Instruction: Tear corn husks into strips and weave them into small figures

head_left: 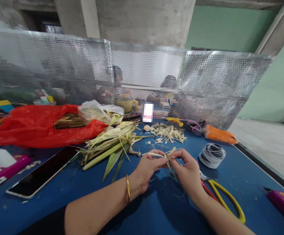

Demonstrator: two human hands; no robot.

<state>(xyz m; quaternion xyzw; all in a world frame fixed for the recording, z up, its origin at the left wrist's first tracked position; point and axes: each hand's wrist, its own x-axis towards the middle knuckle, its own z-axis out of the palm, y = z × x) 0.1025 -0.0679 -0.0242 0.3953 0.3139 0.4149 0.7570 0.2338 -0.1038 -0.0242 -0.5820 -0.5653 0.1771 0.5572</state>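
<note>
Above the blue table, my left hand (146,169) and my right hand (186,171) meet with fingertips almost touching. Both pinch a thin, pale plant-leaf strip (172,151), folded or crossed between them; the exact fold is hidden by the fingers. A fine, clear thread (179,195) hangs below my hands. To the left lies a pile of long, dry husk-like leaves (110,142), some green and some straw-coloured. Small pale cut scraps (168,132) are heaped just beyond my fingers. Scissors with red and yellow handles (226,197) rest beside my right forearm.
A spool of clear line (212,156) stands at right, near an orange pouch (220,134). A red plastic bag (39,125), a dark phone (44,173) and a purple device (7,171) occupy the left. Behind runs a perforated metal screen (144,62), with people beyond it.
</note>
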